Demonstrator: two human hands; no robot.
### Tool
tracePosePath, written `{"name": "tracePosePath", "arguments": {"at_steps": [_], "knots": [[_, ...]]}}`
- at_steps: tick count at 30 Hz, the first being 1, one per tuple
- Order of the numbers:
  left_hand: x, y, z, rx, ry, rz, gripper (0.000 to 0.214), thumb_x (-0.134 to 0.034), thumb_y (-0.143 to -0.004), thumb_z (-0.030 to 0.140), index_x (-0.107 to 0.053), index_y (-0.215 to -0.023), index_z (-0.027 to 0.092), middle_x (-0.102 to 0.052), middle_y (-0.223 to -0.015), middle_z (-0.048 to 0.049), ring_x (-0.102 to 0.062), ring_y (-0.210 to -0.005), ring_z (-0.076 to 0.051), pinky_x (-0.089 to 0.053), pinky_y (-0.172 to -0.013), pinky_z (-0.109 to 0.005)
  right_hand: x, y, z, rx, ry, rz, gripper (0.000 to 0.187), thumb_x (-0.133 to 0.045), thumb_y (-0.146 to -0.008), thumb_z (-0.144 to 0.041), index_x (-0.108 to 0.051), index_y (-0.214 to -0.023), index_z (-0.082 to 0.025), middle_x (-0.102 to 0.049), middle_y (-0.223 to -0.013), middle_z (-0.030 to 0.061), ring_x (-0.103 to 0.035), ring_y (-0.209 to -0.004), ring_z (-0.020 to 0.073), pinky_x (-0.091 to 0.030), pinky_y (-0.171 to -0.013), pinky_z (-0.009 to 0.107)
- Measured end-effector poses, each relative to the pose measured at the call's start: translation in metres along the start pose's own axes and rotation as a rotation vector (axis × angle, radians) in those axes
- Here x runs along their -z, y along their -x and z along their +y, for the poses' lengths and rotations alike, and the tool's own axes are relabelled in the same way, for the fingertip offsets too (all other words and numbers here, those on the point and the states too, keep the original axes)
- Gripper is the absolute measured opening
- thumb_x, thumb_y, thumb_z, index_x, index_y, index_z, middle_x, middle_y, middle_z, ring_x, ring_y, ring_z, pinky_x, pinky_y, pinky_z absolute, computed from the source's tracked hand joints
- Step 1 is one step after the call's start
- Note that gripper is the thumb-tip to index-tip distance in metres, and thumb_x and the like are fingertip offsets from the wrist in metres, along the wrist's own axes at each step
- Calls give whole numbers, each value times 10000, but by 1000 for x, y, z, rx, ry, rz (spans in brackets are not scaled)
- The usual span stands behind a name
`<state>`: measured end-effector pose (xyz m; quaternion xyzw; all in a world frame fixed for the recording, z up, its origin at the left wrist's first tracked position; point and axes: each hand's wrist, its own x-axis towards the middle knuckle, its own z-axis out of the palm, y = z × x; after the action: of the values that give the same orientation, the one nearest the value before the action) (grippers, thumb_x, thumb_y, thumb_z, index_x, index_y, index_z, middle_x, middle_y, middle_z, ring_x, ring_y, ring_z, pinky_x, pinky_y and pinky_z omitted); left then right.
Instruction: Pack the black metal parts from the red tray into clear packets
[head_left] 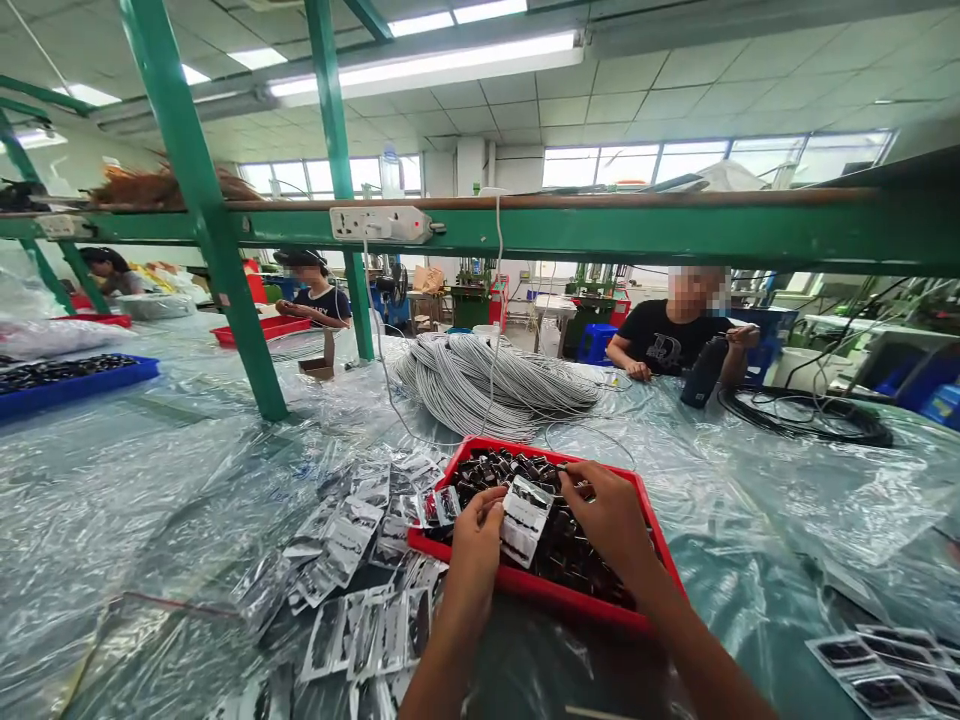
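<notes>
My left hand point(474, 545) pinches a small printed plastic bag point(526, 522) by its left edge, holding it tilted over a red tray point(551, 597). Small black parts with shiny metal bits point(574, 560) fill the tray. Just beyond the bag's upper right corner, the thumb and fingers of my right hand point(613, 515) are pressed together; what they hold is too small to make out. A few more bags point(437, 507) lie across the tray's left rim. Left of the tray spreads a loose pile of similar bags point(349, 545).
A large coil of grey cable point(499, 385) lies behind the tray. Filled bags point(881, 670) sit at the lower right. Plastic sheeting covers the table. A green post point(217, 260) and crossbeam point(637, 235) stand ahead. Across the table sits a person point(664, 340) beside a dark bottle point(703, 375).
</notes>
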<state>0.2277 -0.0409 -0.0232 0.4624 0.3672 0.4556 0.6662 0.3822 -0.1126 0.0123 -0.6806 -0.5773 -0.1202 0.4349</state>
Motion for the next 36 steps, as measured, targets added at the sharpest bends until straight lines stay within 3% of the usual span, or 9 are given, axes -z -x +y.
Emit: {"name": "tracePosePath", "arguments": {"at_steps": [4,7,12,17,22,24,30,33,36], "knots": [[0,2,-1,-19,-81,-9,425,-707,-674,499,-722,-880,127,-732,-842,-104,-667,-893,-285,-501,-798,-375,-1,1,4,116,195,-54,201,-565,-867,-218,-680,-1025,-170,-696,-1031,133,-666,-945,287,-558,-798,426],[0,4,-2,-104,-163,50,439,-634,-741,546,-710,-882,138,-728,-886,-100,-652,-881,-271,-493,-793,-367,-7,9,-17,253,175,38,251,-498,-922,-212,-642,-1123,-170,-643,-1091,138,-617,-1005,270,-531,-874,437],[-3,12,1,-217,-201,24,405,-544,-842,530,-675,-970,169,-717,-948,-86,-651,-893,-246,-495,-800,-347,-21,21,-44,343,194,-14,264,-505,-928,-186,-646,-1149,-158,-637,-1120,149,-594,-1003,283,-537,-856,442],[-3,18,9,-374,-331,47,341,-523,-871,461,-679,-956,171,-720,-926,-86,-650,-843,-232,-494,-778,-339,-25,23,-44,237,21,-36,240,-547,-937,-224,-643,-1134,-127,-668,-1076,138,-612,-992,262,-530,-866,403],[1,20,16,-449,-415,-105,324,-513,-884,449,-697,-913,185,-720,-846,-58,-637,-741,-202,-474,-679,-297,-11,15,-40,42,-177,-156,235,-576,-935,-318,-676,-772,-182,-680,-732,38,-634,-672,184,-502,-653,300],[3,17,17,-452,-477,-60,332,-498,-890,450,-701,-902,188,-723,-849,-63,-638,-748,-210,-468,-697,-307,-4,9,-33,15,-204,-222,266,-549,-941,-297,-689,-741,-189,-692,-697,29,-640,-633,178,-489,-641,296],[12,2,10,-398,-536,256,332,-503,-862,465,-692,-889,194,-706,-782,-71,-611,-720,-233,-449,-704,-334,-1,0,-9,-74,-130,-84,240,-564,-889,-324,-717,-995,-173,-729,-1053,124,-675,-994,291,-513,-894,442],[9,3,6,-341,-423,197,357,-569,-836,504,-703,-930,188,-698,-801,-66,-598,-711,-213,-455,-680,-311,-10,7,-17,-108,-102,-46,412,-639,-828,-379,-644,-1170,-150,-671,-1175,171,-620,-1112,335,-479,-958,510],[4,6,4,-215,-221,-16,441,-614,-815,540,-703,-1055,180,-699,-830,-57,-584,-678,-173,-469,-638,-281,-14,11,-29,-259,-306,-188,501,-643,-830,-380,-549,-1277,-175,-730,-1025,117,-697,-934,287,-544,-844,448]]}}
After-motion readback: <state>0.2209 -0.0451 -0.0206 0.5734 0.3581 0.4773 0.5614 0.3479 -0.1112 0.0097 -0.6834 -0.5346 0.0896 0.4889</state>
